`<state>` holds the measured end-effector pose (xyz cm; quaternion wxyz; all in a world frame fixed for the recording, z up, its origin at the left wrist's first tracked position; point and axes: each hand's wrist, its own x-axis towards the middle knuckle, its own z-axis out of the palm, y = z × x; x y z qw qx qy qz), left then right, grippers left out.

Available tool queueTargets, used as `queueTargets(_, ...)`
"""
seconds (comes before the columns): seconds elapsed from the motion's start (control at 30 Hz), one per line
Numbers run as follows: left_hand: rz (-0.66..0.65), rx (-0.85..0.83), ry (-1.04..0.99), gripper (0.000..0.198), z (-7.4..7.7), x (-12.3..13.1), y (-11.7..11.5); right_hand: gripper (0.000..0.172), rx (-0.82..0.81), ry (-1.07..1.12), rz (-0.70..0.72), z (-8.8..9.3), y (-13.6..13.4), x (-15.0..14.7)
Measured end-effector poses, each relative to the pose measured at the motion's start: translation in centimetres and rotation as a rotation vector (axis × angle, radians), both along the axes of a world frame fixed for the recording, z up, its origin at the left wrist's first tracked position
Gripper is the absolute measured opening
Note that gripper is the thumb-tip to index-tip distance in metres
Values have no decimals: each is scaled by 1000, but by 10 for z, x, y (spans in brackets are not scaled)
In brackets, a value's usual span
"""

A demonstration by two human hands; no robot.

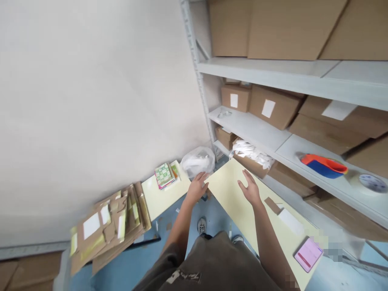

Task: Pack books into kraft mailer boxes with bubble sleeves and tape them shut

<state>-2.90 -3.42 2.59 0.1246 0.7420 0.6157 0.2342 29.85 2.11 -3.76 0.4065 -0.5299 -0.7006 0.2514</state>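
Observation:
My left hand (197, 187) hangs in the air near the left edge of the cream tabletop (230, 178), its fingers apart and nothing in it. Just behind it sits a clear plastic bag (198, 159) with white stuff inside. Over the same tabletop is my right hand (249, 188), fingers spread and thumb out, also holding nothing. Whether it touches the surface I cannot tell. Closest to my right forearm lie a small brown cardboard piece (273, 205) and a white flat piece (291, 221). A phone with a pink screen (308, 254) rests farther down the table.
Flattened cardboard boxes (112, 226) lean at the left. Booklets (165, 176) lie on another cream surface (151, 194) by the wall. Grey metal shelves (251, 128) on the right hold cardboard boxes (273, 106), an orange and blue object (324, 165) and a tape roll (371, 184).

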Motion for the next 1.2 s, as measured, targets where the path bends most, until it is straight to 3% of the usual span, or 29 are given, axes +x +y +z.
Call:
queueTargets(0.27, 118, -6, -67, 58, -14, -102, -40, 64, -27, -83, 172, 5, -7, -114)
queueTargets(0.53, 247, 1, -133, 59, -30, -216, -77, 63, -12, -172, 354, 3, -8, -256)
queueTargets(0.83, 486, 0, -144, 58, -40, -338, -159, 61, 8, -199, 645, -11, -21, -434)
queueTargets(1.0, 676, -10, -158, 55, -46, -371, -203, 60, -9, -194, 809, -11, -33, -500)
queueTargets(1.2, 836, -41, -167, 54, -53, -371, -236, 60, -69, -194, 983, -30, -36, -551)
